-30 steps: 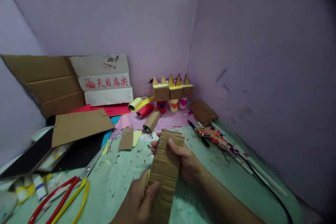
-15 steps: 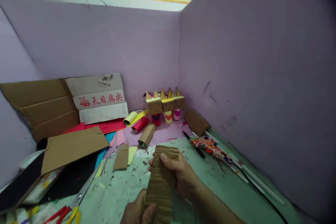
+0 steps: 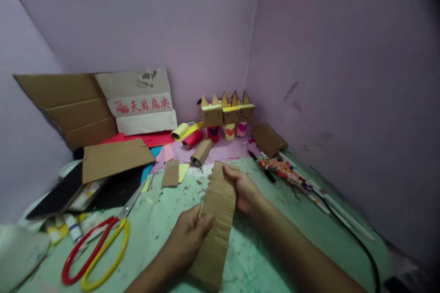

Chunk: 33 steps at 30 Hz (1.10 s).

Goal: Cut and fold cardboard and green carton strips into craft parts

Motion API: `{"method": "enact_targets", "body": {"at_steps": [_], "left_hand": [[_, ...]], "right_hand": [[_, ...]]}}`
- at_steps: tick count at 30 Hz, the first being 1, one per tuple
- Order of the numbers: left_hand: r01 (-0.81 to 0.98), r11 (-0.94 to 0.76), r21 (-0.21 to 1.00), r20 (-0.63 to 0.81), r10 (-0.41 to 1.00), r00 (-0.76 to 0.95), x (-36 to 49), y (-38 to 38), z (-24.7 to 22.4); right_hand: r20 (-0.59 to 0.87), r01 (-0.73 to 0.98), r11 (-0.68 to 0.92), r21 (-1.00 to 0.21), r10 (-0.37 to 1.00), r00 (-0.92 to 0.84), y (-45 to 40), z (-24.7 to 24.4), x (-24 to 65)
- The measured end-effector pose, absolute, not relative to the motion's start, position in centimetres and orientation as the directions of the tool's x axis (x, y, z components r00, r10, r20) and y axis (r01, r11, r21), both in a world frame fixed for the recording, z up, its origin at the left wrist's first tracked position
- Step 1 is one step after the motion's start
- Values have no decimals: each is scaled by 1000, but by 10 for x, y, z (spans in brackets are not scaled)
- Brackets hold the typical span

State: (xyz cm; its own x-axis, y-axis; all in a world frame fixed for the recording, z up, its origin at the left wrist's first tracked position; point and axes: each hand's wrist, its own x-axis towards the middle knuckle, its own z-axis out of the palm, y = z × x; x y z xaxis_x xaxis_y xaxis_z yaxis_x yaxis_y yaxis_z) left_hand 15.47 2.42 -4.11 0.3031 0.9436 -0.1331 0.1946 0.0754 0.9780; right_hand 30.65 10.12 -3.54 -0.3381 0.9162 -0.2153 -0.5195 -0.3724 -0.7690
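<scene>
My left hand (image 3: 190, 231) curled, from 7 o'clock, round left edge of one cardboard strip (image 3: 223, 224), thumb on top; right hand (image 3: 244, 190), from 4, pinches far end (fingers mostly hidden, tbh). Strip's at 6, long axis pointing about 12:30. Three box-headed figures (image 3: 231, 118) at 12, one pair of scissors (image 3: 125, 210) at 8.
</scene>
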Motion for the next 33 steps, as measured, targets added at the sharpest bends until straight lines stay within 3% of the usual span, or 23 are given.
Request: {"method": "enact_targets", "body": {"at_steps": [6,15,20,26,33], "left_hand": [[70,148,986,-164,922,351,152,29,-41],[62,72,996,-69,996,-52,130,40,-46],[14,64,998,-64,997,-31,126,42,-48],[-25,35,999,-36,999,-11,131,42,-46],[-40,56,998,-60,991,-116,126,45,-51]], "right_hand": [[-297,-456,-444,-771,885,-360,105,-46,300],[-214,-321,-320,-891,921,-325,86,-45,295],[-218,-185,-298,-937,908,-358,81,-55,287],[-155,-192,-204,-960,958,-241,83,-63,280],[-191,-177,-232,-956,956,-222,85,-53,293]]}}
